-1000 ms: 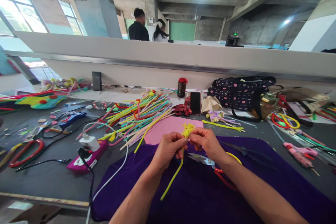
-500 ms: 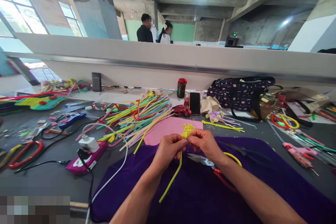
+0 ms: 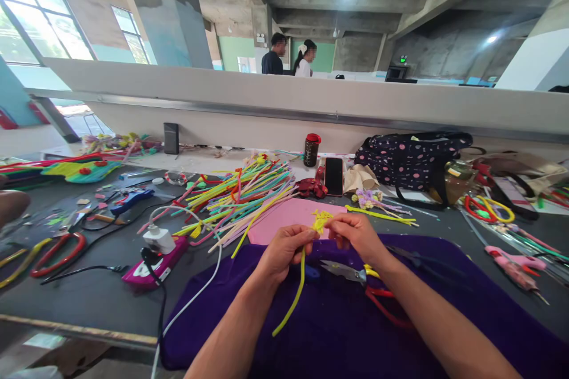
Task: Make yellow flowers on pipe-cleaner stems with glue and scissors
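Observation:
Between my two hands is a yellow pipe-cleaner flower [image 3: 320, 220] with a curly top; its yellow stem hangs down toward me. My left hand [image 3: 291, 249] pinches it at the base of the curls, where the stem begins. The fingers of my right hand [image 3: 353, 235] are closed at the right side of the curls, their tips partly hidden. Below my hands, scissors [image 3: 344, 271] with red and yellow handles lie on a dark purple cloth [image 3: 338, 331], partly covered by my right forearm. A pink sheet [image 3: 275, 222] lies just beyond my hands.
A heap of coloured pipe cleaners [image 3: 249, 195] lies ahead on the left. Nearer are a purple power strip [image 3: 155, 263] with cables and red-handled scissors [image 3: 60, 254]. A phone [image 3: 333, 176], a bottle [image 3: 312, 150] and a patterned bag [image 3: 400, 160] stand behind. A pink glue gun [image 3: 513, 260] lies right.
My right hand has shifted slightly right along the curls while my left keeps its pinch. The stem has swung a little. The view has turned slightly left, and a hand shows at the left edge.

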`<action>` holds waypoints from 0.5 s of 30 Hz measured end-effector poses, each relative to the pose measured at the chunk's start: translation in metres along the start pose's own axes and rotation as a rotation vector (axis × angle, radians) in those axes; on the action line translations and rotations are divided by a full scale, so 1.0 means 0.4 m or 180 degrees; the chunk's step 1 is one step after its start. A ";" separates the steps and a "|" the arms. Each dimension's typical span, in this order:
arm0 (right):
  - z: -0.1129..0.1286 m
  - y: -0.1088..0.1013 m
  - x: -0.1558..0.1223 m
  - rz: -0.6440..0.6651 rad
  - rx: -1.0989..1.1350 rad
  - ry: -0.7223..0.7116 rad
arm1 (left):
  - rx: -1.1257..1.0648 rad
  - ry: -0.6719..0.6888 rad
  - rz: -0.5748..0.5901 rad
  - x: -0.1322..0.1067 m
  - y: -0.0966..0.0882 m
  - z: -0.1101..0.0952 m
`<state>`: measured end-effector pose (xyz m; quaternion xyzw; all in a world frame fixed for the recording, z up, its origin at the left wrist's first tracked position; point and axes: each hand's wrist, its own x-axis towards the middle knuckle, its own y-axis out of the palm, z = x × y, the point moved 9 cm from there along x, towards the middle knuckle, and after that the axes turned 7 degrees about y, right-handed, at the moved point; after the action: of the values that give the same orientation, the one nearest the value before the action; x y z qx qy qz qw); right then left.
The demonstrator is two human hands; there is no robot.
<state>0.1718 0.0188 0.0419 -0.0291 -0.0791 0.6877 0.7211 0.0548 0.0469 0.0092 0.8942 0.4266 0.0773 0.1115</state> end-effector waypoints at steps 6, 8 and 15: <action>0.023 -0.003 0.005 0.0275 0.0122 -0.0237 | 0.0212 -0.0117 0.0103 -0.004 0.013 0.019; 0.037 0.009 -0.001 0.0342 0.0002 -0.0439 | 0.0318 -0.0120 0.0087 -0.005 0.012 0.018; 0.077 0.023 -0.024 0.0278 -0.0477 -0.0872 | 0.0724 -0.0077 0.0009 -0.008 0.010 0.008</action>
<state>0.1576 0.0076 0.0703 0.0078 -0.2264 0.7081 0.6688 0.0564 0.0417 0.0071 0.9026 0.4300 0.0178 0.0144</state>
